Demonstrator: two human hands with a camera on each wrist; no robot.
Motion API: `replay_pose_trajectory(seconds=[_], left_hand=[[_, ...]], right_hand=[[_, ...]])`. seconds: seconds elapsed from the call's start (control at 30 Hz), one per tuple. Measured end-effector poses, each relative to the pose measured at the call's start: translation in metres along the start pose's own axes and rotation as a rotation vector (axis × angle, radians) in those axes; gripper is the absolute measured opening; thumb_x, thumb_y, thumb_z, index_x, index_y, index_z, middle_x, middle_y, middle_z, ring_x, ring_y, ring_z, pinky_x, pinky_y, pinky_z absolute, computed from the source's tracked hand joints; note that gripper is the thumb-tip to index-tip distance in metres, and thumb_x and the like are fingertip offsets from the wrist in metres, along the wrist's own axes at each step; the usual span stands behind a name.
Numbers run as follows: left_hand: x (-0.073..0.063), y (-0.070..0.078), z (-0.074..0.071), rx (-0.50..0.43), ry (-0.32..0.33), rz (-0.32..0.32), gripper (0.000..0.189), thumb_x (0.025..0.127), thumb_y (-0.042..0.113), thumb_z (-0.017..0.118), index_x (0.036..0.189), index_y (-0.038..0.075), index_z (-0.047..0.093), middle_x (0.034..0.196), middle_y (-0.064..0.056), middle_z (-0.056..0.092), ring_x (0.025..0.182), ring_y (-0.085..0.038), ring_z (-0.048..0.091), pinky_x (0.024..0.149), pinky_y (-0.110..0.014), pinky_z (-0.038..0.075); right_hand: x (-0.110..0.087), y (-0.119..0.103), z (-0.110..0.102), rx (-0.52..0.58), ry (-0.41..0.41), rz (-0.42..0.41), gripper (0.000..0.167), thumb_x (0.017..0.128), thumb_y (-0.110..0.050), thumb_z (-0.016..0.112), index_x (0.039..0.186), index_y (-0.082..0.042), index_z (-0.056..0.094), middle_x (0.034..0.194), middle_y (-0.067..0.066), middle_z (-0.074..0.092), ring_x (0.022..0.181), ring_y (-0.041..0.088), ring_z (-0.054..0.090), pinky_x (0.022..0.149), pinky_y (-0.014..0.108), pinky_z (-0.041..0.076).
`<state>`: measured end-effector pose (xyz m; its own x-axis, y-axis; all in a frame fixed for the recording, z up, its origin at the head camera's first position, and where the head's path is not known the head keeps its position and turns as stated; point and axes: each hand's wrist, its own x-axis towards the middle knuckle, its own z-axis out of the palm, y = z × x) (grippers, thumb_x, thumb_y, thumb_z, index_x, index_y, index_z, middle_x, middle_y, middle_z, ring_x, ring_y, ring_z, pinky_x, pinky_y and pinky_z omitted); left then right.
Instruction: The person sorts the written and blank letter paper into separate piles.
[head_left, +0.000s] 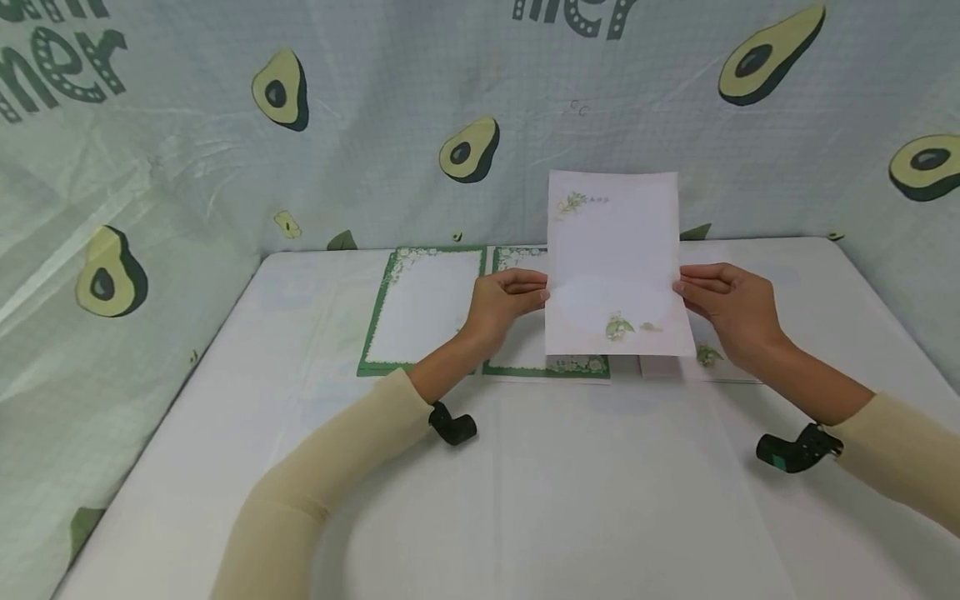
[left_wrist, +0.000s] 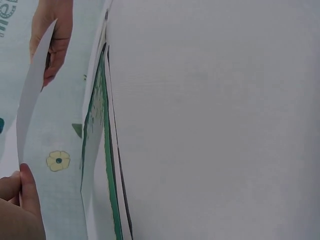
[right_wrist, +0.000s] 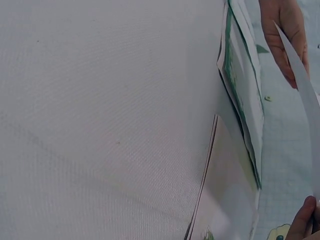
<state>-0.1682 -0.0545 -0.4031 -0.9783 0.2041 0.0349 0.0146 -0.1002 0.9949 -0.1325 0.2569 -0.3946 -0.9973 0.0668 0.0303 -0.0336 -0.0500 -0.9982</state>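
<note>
A sheet of pale pink paper (head_left: 613,258) with small leaf prints at its top left and bottom is held up over the table. My left hand (head_left: 506,308) pinches its left edge between thumb and fingers. On the opposite edge, my right hand (head_left: 731,308) pinches the sheet the same way. From the side, in the left wrist view, the paper (left_wrist: 31,100) bows slightly between both hands. Behind and below it lie a green-bordered sheet stack (head_left: 547,368), partly covered, and a pink sheet stack (head_left: 705,367), mostly hidden by the paper and right hand.
Another green-bordered sheet stack (head_left: 427,308) lies at the left, beside the middle one. The white table (head_left: 570,483) meets a curtain (head_left: 375,167) printed with avocados along its back and left edges. A black wrist camera (head_left: 453,425) hangs under the left sleeve.
</note>
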Motion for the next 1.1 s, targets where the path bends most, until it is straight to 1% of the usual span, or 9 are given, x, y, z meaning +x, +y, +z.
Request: replay_pose_trajectory(seconds=[0.07,0.17,0.37,0.57,0.73,0.83,0.9,1.1], left_hand=[[0.001,-0.001,0.002,-0.007,0.0,0.003,0.023,0.092,-0.004,0.073,0.114,-0.007,0.071,0.109,-0.018,0.073,0.093,-0.018,0.073,0.088,-0.034,0.063],[0.003,-0.002,0.007,-0.021,-0.002,0.009,0.023,0.091,-0.004,0.073,0.114,-0.007,0.072,0.108,-0.019,0.074,0.091,-0.016,0.073,0.087,-0.034,0.063],[0.006,-0.003,0.018,-0.039,-0.015,0.004,0.023,0.091,-0.004,0.073,0.114,-0.007,0.071,0.106,-0.018,0.074,0.087,-0.013,0.073,0.087,-0.033,0.063],[0.007,-0.004,0.027,-0.062,-0.031,-0.008,0.023,0.092,-0.004,0.072,0.115,-0.007,0.071,0.106,-0.017,0.074,0.088,-0.014,0.073,0.09,-0.035,0.062],[0.008,-0.003,0.031,-0.056,-0.041,-0.01,0.023,0.092,-0.004,0.072,0.115,-0.006,0.072,0.107,-0.017,0.074,0.09,-0.016,0.073,0.088,-0.033,0.063],[0.006,-0.002,0.033,-0.06,-0.045,-0.027,0.023,0.092,-0.005,0.072,0.114,-0.007,0.072,0.107,-0.017,0.074,0.091,-0.017,0.073,0.087,-0.032,0.063],[0.006,-0.001,0.035,-0.068,-0.051,-0.028,0.023,0.092,-0.006,0.072,0.115,-0.007,0.072,0.108,-0.018,0.073,0.092,-0.018,0.073,0.087,-0.032,0.063],[0.009,0.002,0.045,-0.082,-0.087,-0.002,0.023,0.091,-0.006,0.072,0.115,-0.007,0.072,0.106,-0.018,0.074,0.091,-0.017,0.073,0.087,-0.033,0.063]], right_hand=[[-0.002,-0.001,-0.002,0.018,0.0,-0.005,0.025,0.093,-0.009,0.075,0.117,-0.005,0.067,0.098,-0.008,0.075,0.094,0.003,0.072,0.083,0.015,0.059],[-0.003,-0.003,-0.005,0.015,0.02,-0.006,0.025,0.092,-0.008,0.076,0.115,-0.006,0.068,0.098,-0.008,0.075,0.093,0.003,0.072,0.082,0.015,0.059],[-0.006,-0.007,-0.013,-0.051,0.066,0.005,0.032,0.09,-0.013,0.079,0.119,-0.006,0.066,0.099,-0.012,0.074,0.092,0.0,0.071,0.082,0.014,0.058],[-0.011,-0.008,-0.023,0.011,0.069,0.009,0.026,0.09,-0.007,0.077,0.115,-0.006,0.068,0.1,-0.009,0.074,0.093,0.002,0.072,0.081,0.014,0.059],[-0.014,-0.007,-0.026,-0.002,0.078,0.009,0.024,0.093,-0.006,0.074,0.116,-0.007,0.066,0.101,-0.01,0.073,0.093,0.001,0.071,0.081,0.013,0.058],[-0.016,-0.007,-0.029,0.029,0.074,0.023,0.024,0.091,-0.007,0.076,0.114,-0.009,0.067,0.101,-0.009,0.073,0.093,0.001,0.071,0.08,0.013,0.058],[-0.017,-0.007,-0.032,0.055,0.068,0.026,0.024,0.09,-0.007,0.078,0.113,-0.01,0.069,0.1,-0.009,0.074,0.093,0.001,0.072,0.08,0.013,0.059],[-0.022,-0.009,-0.043,0.103,0.08,0.025,0.026,0.088,-0.009,0.08,0.111,-0.011,0.07,0.101,-0.008,0.075,0.092,0.002,0.072,0.079,0.013,0.059]])
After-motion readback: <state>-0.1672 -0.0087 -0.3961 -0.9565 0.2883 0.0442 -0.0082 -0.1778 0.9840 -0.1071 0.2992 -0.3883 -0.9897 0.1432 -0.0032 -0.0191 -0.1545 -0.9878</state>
